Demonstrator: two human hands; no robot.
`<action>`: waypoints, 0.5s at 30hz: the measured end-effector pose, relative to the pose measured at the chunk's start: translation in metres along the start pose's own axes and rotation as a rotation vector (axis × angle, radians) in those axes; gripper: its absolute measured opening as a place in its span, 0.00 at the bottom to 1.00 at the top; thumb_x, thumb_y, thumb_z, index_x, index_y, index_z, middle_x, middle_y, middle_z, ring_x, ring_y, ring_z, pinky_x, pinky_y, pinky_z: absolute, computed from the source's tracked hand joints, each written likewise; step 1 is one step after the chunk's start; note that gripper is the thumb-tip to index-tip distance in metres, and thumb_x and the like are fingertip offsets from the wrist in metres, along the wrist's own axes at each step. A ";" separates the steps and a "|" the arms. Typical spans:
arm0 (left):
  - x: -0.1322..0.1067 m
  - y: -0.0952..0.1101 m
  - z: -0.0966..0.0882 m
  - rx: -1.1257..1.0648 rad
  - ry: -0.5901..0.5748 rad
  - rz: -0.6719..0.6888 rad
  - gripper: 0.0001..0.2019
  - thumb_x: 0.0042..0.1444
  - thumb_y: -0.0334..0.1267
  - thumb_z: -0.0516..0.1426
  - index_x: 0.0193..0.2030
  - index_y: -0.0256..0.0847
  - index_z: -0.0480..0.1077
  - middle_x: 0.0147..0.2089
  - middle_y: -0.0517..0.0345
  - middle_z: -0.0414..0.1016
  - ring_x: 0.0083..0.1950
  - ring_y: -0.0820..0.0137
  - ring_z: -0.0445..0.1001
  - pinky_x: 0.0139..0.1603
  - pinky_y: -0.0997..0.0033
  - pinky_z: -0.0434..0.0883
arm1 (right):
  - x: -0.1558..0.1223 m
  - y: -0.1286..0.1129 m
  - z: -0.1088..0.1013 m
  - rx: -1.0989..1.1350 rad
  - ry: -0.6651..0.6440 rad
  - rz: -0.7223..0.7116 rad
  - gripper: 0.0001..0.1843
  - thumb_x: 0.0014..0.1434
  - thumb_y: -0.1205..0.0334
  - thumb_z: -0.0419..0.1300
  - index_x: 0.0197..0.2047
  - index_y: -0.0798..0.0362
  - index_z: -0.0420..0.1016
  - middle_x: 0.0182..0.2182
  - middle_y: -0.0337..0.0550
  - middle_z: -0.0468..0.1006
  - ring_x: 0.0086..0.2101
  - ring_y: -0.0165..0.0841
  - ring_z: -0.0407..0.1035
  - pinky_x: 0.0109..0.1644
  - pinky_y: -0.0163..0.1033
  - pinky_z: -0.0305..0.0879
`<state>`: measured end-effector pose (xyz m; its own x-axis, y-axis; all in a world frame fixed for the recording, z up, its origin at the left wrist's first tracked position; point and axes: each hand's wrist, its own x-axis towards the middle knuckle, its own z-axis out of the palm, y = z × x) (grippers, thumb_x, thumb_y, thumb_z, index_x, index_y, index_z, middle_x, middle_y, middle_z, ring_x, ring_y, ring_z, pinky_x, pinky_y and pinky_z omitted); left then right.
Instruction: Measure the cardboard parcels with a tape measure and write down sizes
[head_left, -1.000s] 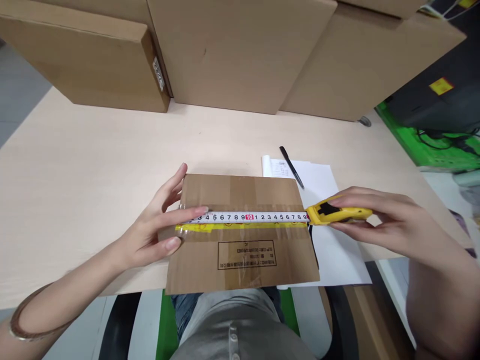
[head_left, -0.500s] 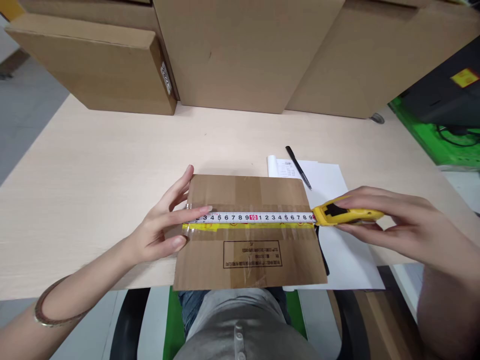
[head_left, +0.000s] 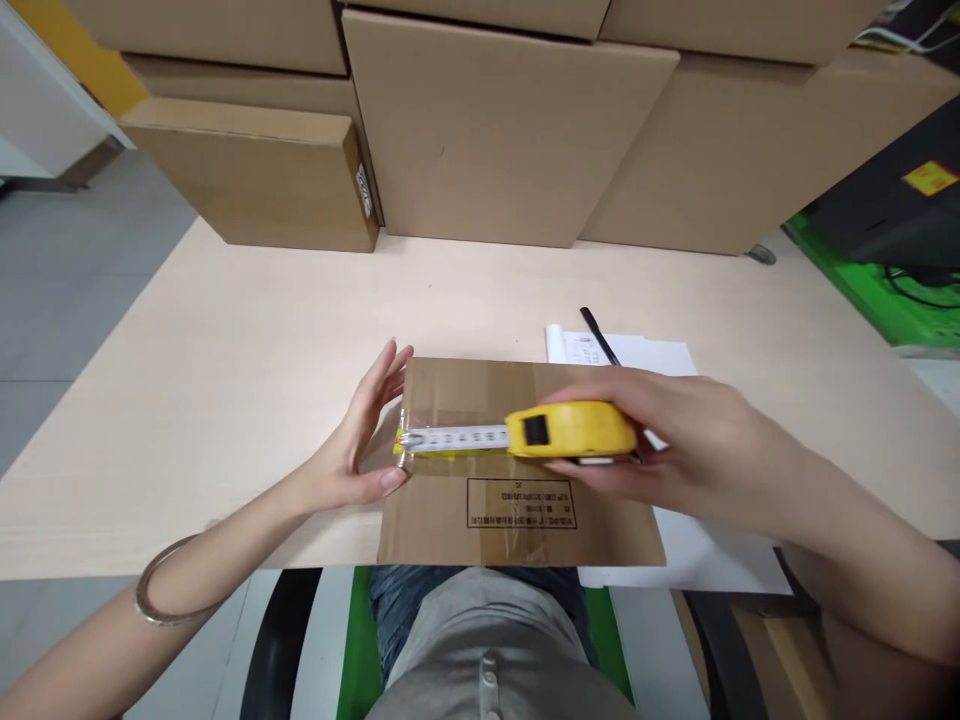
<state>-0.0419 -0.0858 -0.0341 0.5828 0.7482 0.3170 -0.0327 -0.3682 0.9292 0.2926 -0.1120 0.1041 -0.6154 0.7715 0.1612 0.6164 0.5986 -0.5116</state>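
Note:
A taped cardboard box (head_left: pixel 442 520) lies at the front edge of the table, with printed text on its top. My left hand (head_left: pixel 352 440) holds its left end, thumb on the edge and fingers stretched along the side. In my right hand (head_left: pixel 675 440) is a yellow tape measure (head_left: pixel 577 430), held above the middle of the box. Its short run of white blade reaches left to the box's left edge. Beneath the blade, a yellow strip partly shows along the box top. My right fingertips are partly hidden behind the case.
White paper (head_left: pixel 720 550) sticks out from under the box, with a black pen (head_left: pixel 598 335) on it. Large cardboard boxes (head_left: pixel 495 140) line the back of the table, a flatter carton (head_left: pixel 255 180) at left. A dark device (head_left: pixel 885 190) stands on a green surface at right.
My right hand has moved left with the tape measure, and the exposed blade is much shorter. My left finger has come off the blade. The view has shifted slightly.

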 end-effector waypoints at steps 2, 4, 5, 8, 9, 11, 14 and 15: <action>0.000 0.000 -0.002 -0.018 -0.014 -0.003 0.58 0.55 0.55 0.69 0.82 0.55 0.36 0.85 0.50 0.37 0.84 0.44 0.41 0.83 0.37 0.43 | 0.023 -0.009 0.010 0.016 -0.045 -0.019 0.18 0.63 0.51 0.68 0.53 0.43 0.72 0.42 0.37 0.85 0.33 0.33 0.79 0.31 0.37 0.70; 0.000 0.000 -0.003 -0.028 -0.025 -0.006 0.58 0.54 0.56 0.69 0.82 0.54 0.39 0.85 0.49 0.37 0.84 0.44 0.42 0.82 0.37 0.45 | 0.037 -0.015 0.015 0.043 -0.062 -0.001 0.18 0.63 0.50 0.67 0.54 0.43 0.71 0.45 0.39 0.85 0.35 0.36 0.79 0.33 0.40 0.70; 0.000 0.000 -0.004 -0.029 -0.027 -0.011 0.57 0.54 0.56 0.69 0.82 0.53 0.40 0.85 0.48 0.38 0.84 0.43 0.43 0.82 0.36 0.46 | 0.040 -0.016 0.015 0.070 -0.055 0.035 0.19 0.63 0.49 0.66 0.54 0.43 0.70 0.44 0.39 0.85 0.34 0.36 0.78 0.33 0.40 0.70; -0.002 -0.005 -0.006 -0.041 0.004 -0.056 0.55 0.55 0.60 0.68 0.82 0.53 0.44 0.85 0.49 0.39 0.84 0.43 0.43 0.81 0.36 0.51 | 0.033 -0.009 0.008 0.169 0.096 0.174 0.21 0.62 0.42 0.67 0.50 0.44 0.70 0.37 0.37 0.83 0.31 0.36 0.75 0.32 0.41 0.68; -0.003 -0.007 -0.007 -0.051 0.029 -0.081 0.52 0.57 0.62 0.65 0.81 0.53 0.45 0.85 0.49 0.41 0.83 0.43 0.45 0.80 0.36 0.54 | 0.026 -0.002 0.004 0.194 0.175 0.225 0.20 0.62 0.41 0.67 0.49 0.45 0.70 0.35 0.37 0.82 0.30 0.36 0.74 0.32 0.41 0.67; -0.003 -0.012 -0.007 -0.059 0.072 -0.134 0.40 0.67 0.61 0.57 0.80 0.52 0.50 0.82 0.47 0.51 0.81 0.45 0.55 0.76 0.37 0.64 | 0.007 0.016 -0.001 0.219 0.355 0.339 0.18 0.65 0.41 0.64 0.45 0.45 0.72 0.34 0.38 0.81 0.31 0.35 0.73 0.33 0.40 0.66; 0.001 -0.013 -0.004 -0.015 0.057 -0.176 0.27 0.76 0.52 0.44 0.78 0.49 0.57 0.74 0.45 0.68 0.73 0.49 0.70 0.67 0.38 0.76 | -0.027 0.047 -0.002 0.232 0.466 0.553 0.19 0.68 0.40 0.60 0.39 0.47 0.75 0.34 0.40 0.80 0.34 0.36 0.72 0.37 0.41 0.67; 0.002 -0.009 -0.003 0.008 0.042 -0.184 0.26 0.77 0.51 0.43 0.77 0.49 0.59 0.72 0.46 0.72 0.71 0.50 0.72 0.65 0.39 0.77 | -0.036 0.056 -0.001 0.248 0.447 0.589 0.19 0.68 0.40 0.59 0.40 0.47 0.76 0.36 0.41 0.81 0.36 0.37 0.74 0.38 0.41 0.68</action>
<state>-0.0425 -0.0789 -0.0416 0.5437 0.8258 0.1499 0.0780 -0.2275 0.9706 0.3499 -0.1065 0.0705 0.0682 0.9925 0.1019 0.6202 0.0378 -0.7835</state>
